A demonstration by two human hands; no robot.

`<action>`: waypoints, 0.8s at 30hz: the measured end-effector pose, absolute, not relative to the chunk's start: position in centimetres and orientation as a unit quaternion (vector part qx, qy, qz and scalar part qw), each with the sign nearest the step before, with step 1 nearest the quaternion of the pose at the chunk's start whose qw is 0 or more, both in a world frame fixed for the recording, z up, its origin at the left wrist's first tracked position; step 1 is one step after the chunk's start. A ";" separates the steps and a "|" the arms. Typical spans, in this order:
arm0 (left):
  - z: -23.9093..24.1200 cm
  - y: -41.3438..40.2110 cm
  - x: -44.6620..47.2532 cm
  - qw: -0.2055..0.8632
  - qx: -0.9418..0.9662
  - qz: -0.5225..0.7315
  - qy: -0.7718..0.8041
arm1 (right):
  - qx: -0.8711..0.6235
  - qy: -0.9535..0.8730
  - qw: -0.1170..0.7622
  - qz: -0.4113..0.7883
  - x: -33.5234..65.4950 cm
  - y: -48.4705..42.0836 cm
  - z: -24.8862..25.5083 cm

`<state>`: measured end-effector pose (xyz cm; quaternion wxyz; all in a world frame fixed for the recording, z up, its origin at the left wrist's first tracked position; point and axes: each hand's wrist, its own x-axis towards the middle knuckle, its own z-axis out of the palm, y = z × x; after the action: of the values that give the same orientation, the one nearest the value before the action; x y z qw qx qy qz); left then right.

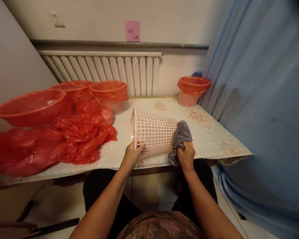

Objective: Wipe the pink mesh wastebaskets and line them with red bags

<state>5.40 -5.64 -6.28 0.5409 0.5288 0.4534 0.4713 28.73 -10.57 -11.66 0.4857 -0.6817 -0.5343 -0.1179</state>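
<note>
A pale pink perforated wastebasket lies on its side in front of me, its mouth facing left and its base facing right. My left hand grips it near the rim, thumb on the outer wall and the other fingers mostly hidden. My right hand is closed around a bunched grey cloth, which touches the basket's base end. Part of the cloth hangs below my fingers.
On the left stand several wastebaskets lined with red bags, one nearest the radiator being a lined basket. Crumpled red plastic bags lie before them. Another lined basket stands back right, beside a blue curtain. A floral cloth covers the table.
</note>
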 end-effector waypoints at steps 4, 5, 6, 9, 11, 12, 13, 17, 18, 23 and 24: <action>-6.7 -5.7 5.1 0.525 0.553 0.463 0.452 | -0.677 -0.529 0.500 -0.108 28.6 -10.6 -11.5; -6.7 -5.7 5.1 0.520 0.559 0.461 0.452 | -0.675 -0.527 0.505 -0.105 28.6 -10.5 -11.4; -6.8 -5.8 5.0 0.515 0.566 0.459 0.452 | -0.674 -0.526 0.509 -0.101 28.5 -10.5 -11.4; -6.9 -5.8 4.9 0.496 0.585 0.451 0.456 | -0.674 -0.519 0.518 -0.089 28.3 -10.4 -11.1; -6.9 -5.8 4.8 0.487 0.594 0.446 0.459 | -0.674 -0.514 0.523 -0.085 28.1 -10.4 -11.0; -7.0 -5.8 4.8 0.486 0.595 0.444 0.461 | -0.674 -0.511 0.526 -0.085 28.0 -10.4 -11.0; -7.0 -5.8 4.7 0.487 0.595 0.442 0.461 | -0.674 -0.510 0.529 -0.086 27.8 -10.3 -10.9; -7.2 -5.4 4.6 0.486 0.610 0.426 0.458 | -0.661 -0.521 0.531 -0.101 27.0 -10.0 -10.2; -7.2 -5.4 4.6 0.479 0.617 0.421 0.460 | -0.653 -0.530 0.531 -0.103 26.6 -9.9 -9.8; -6.8 -5.1 4.5 0.478 0.635 0.401 0.455 | -0.574 -0.625 0.522 -0.079 23.0 -9.5 -7.5; -6.7 -5.1 4.5 0.481 0.639 0.400 0.448 | -0.557 -0.650 0.512 -0.072 22.1 -9.5 -7.1</action>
<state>4.51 -5.06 -6.67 0.4807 0.6389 0.4477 0.4005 22.08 -9.52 -7.07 0.5116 -0.5573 -0.6500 -0.0717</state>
